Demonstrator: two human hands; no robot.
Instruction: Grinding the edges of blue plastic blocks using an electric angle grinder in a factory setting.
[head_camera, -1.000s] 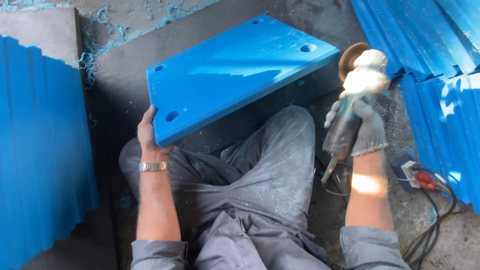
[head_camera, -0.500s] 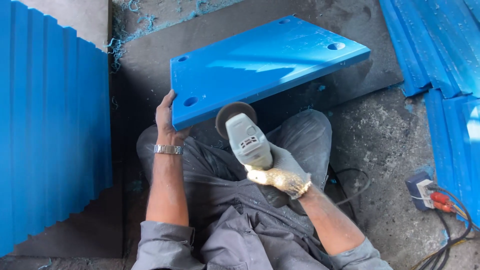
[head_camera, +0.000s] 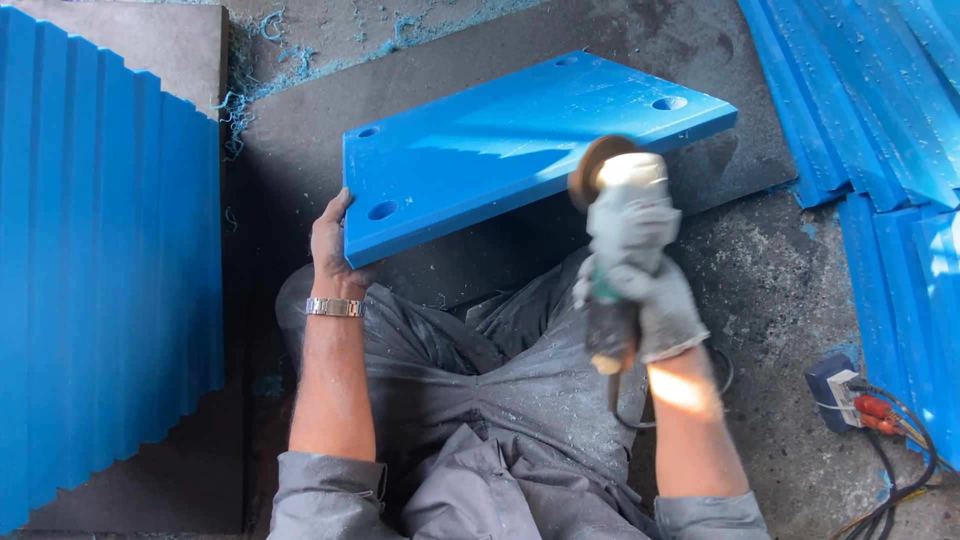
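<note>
On the dusty grey floor (head_camera: 760, 290), between the sitter's knees, most of the view was taken up by blue plastic. At the left stood a row of blue panels (head_camera: 100, 280) on edge, and at the upper right lay a heap of blue strips (head_camera: 880, 100), both well apart from the work.

Next in size was the blue slab (head_camera: 520, 150), a thick flat board with 4 round holes near its corners. It rested on a dark mat (head_camera: 300, 150), its near edge tipped up toward the person and its far edge down. It looked stiff and fairly heavy, with a smooth face that could slip in a bare palm; the thick edge by a corner seemed the safest place to hold it.

That was where the left hand (head_camera: 335, 240) sat, bare, with a metal watch (head_camera: 334, 307) on the wrist, clenched on the slab's near left corner to prop it.

The right hand (head_camera: 655, 300), in a pale work glove, was wrapped tight around the body of a grinder (head_camera: 620, 230). Its disc (head_camera: 592, 170) was blurred and lay just beside or against the slab's near edge; I could not tell which.

Smallest, a power strip (head_camera: 835, 385) with red plugs lay at the lower right.
</note>
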